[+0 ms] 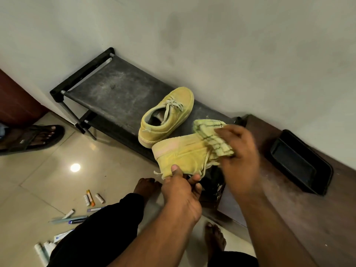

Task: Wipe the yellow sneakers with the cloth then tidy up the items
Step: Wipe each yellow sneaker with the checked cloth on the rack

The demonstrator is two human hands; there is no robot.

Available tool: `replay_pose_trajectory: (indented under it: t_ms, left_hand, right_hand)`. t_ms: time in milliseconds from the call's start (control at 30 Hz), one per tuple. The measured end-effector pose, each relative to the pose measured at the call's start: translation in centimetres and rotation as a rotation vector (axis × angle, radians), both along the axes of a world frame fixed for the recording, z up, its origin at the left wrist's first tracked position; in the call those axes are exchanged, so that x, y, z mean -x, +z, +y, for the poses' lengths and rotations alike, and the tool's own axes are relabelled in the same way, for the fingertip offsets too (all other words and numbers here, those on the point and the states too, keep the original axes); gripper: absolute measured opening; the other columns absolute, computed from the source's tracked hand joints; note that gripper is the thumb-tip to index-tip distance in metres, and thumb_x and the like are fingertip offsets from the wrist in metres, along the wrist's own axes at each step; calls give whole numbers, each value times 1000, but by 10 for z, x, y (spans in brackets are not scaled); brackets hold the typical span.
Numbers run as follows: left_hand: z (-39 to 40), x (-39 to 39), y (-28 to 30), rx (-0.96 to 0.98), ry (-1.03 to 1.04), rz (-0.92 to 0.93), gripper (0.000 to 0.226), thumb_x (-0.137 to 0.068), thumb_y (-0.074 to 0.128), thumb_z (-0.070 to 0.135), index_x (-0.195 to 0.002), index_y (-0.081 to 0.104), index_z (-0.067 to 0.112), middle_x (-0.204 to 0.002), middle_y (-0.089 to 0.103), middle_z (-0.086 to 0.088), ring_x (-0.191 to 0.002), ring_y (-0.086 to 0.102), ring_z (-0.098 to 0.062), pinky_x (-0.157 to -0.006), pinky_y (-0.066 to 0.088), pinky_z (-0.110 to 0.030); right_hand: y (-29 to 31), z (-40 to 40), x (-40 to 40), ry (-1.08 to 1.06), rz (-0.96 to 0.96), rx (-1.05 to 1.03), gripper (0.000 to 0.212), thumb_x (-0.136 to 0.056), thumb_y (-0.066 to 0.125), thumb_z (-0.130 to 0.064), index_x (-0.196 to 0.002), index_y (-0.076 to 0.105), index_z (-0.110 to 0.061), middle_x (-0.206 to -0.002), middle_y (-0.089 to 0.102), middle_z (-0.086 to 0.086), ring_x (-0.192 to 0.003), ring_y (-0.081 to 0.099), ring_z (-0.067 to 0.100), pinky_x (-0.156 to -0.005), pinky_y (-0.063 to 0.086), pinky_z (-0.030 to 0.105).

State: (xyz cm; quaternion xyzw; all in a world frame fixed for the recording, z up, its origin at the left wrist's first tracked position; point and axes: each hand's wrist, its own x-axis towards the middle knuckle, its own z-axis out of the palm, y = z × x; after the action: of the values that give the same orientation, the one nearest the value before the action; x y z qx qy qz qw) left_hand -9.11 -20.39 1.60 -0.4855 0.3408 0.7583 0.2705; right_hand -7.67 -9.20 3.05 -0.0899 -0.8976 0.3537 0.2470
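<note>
One yellow sneaker (167,116) stands upright on the black rack (115,89), its toe toward the wall. The second yellow sneaker (183,151) is held in the air in front of the rack, turned on its side. My left hand (181,193) grips it at the heel end, thumb on the upper. My right hand (238,160) holds a yellow-green checked cloth (212,137) bunched against the sneaker's front part. The hand looks blurred.
A brown wooden ledge (289,199) runs along the wall at the right, with a black tray (300,162) on it. Pens, tubes and small items (88,199) lie scattered on the tiled floor at lower left. Another person's sandalled foot (32,137) is at the left edge.
</note>
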Motion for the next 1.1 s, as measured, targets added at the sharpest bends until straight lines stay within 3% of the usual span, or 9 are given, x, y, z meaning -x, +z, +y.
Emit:
replay_pose_trajectory:
  t_ms: [133,200,367,533,633,700,867,1033,1100]
  left_hand:
    - [2,-1,-2,36,11,12,21,-104,39,32,-106,53,16,-71,60,-4,-33,52,-4,-33,36,-14]
    - [2,0,-2,44,2,11,20,-104,38,30,-102,53,17,-69,59,-4,-32,51,-4,-33,35,-13]
    - [-2,-1,-5,30,-34,13,20,-102,44,24,-103,61,13,-59,52,1,-38,38,-6,-37,31,-16]
    - [-3,4,1,113,-81,-13,23,-100,50,27,-82,52,13,-61,47,0,-27,33,-4,-35,29,-15]
    - [-4,2,2,105,-74,-37,18,-101,50,24,-89,59,14,-57,51,1,-29,35,-4,-36,30,-16]
    - [-4,2,3,97,-63,-46,18,-100,50,22,-92,64,14,-58,54,2,-39,41,-7,-40,33,-18]
    - [-4,3,-3,189,-78,-57,17,-96,58,27,-81,55,20,-85,58,4,-78,54,-13,-87,49,-34]
    - [-2,0,-8,175,-61,-47,14,-99,53,22,-95,64,15,-92,65,-4,-78,57,-17,-75,49,-31]
    - [-2,0,-9,175,-56,-38,17,-97,57,27,-102,63,11,-103,67,-8,-94,63,-25,-89,52,-40]
  right_hand:
    - [-25,-4,0,-6,-242,-442,63,-55,65,6,-112,69,-21,-110,67,-7,-112,50,19,-94,33,39]
    - [-21,-7,0,-98,-280,-434,57,-56,66,1,-106,71,-25,-109,67,-11,-115,47,18,-93,24,35]
    - [-24,-28,-1,191,-253,-562,41,-61,81,-16,-98,73,-30,-110,65,-7,-117,47,19,-98,25,44]
    - [-14,1,-2,-291,-416,-430,56,-59,76,1,-104,71,-33,-115,58,-2,-116,38,23,-96,25,49]
    - [-20,-23,-1,64,-347,-595,51,-62,75,-12,-107,69,-35,-111,58,-3,-113,43,22,-97,23,49]
    - [-20,-32,3,158,-372,-644,54,-62,82,-19,-110,67,-38,-109,57,-5,-109,47,20,-96,23,48]
    - [-4,-6,9,-361,-526,-491,63,-71,74,-13,-127,57,-36,-112,51,2,-105,41,22,-93,25,44]
    - [-15,-40,9,168,-419,-595,62,-63,84,-28,-121,64,-27,-88,52,-2,-79,51,19,-70,41,33]
    - [-13,-22,13,54,-448,-450,61,-69,76,-16,-126,60,-26,-94,49,-2,-87,50,19,-74,48,35]
